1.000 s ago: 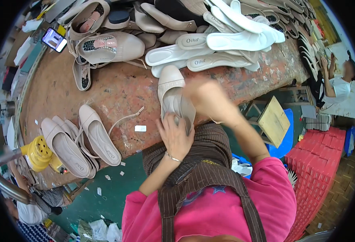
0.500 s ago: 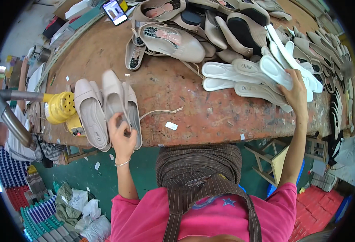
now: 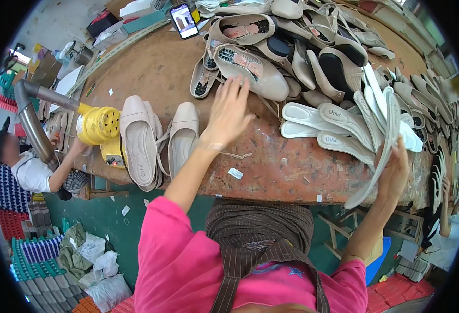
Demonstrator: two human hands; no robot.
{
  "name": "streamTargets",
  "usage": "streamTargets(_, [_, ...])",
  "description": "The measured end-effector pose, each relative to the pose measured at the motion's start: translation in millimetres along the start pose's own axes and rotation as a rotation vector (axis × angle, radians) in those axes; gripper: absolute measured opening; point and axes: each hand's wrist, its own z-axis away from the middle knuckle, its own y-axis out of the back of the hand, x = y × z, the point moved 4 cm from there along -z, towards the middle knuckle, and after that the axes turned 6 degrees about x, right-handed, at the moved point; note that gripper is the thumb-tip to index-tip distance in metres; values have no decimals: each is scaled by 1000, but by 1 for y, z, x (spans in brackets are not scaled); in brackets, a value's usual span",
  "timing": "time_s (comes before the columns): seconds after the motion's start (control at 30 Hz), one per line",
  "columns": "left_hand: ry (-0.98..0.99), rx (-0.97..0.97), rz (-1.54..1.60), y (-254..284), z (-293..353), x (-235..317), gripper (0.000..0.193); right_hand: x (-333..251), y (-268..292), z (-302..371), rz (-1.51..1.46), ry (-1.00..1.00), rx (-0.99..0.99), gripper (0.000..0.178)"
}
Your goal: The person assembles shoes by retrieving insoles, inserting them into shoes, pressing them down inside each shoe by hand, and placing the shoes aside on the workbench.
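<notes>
My left hand (image 3: 229,112) is stretched over the table with its fingers extended and nothing in them. Its fingertips overlap the near edge of a beige slip-on shoe (image 3: 271,81) in the pile; I cannot tell whether they touch it. In my right hand (image 3: 395,169) is a pale insole (image 3: 385,156), held upright on its edge by the table's front. Just beyond that hand lie several white and beige insoles (image 3: 347,148), partly overlapping. To the left of my left arm stand finished-looking beige flats (image 3: 139,148), with another flat (image 3: 184,133) beside them.
A yellow blower head (image 3: 98,125) on a metal pipe stands at the table's left. Beige shoes (image 3: 339,73) are heaped at the back. A phone (image 3: 183,22) leans at the far edge. A co-worker (image 3: 36,167) sits at the left; stools (image 3: 339,235) stand below the table.
My left hand has left the flats and reached right and away, toward the shoe pile. My right hand has lifted an insole from the stack and drawn it nearer. The view has shifted.
</notes>
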Motion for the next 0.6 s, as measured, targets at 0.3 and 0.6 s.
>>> streamTargets(0.3, [135, -305, 678, 8, 9, 48, 39, 43, 22, 30, -24, -256, -96, 65])
streamTargets(0.6, [73, -291, 499, 7, 156, 132, 29, 84, -26, 87, 945, 299, -475, 50])
